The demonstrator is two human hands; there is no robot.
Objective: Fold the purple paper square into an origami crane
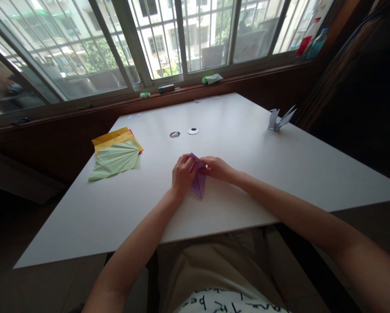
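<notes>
A piece of folded purple origami paper [199, 184] lies at the middle of the white table [142, 217], its narrow point toward me. My left hand [183, 171] has its fingers closed on the paper's left and upper part. From the right, my right hand [217, 168] pinches the paper's other edge, fingertips close to those of the left. Both hands cover much of the upper folds, so the exact shape there is hidden.
Creased green paper [116, 161] overlaps yellow paper [113, 138] at the left, with a red edge showing beneath. Two small round discs [192, 131] lie beyond my hands. A folded grey paper crane [278, 120] stands at the right. Windows line the far side.
</notes>
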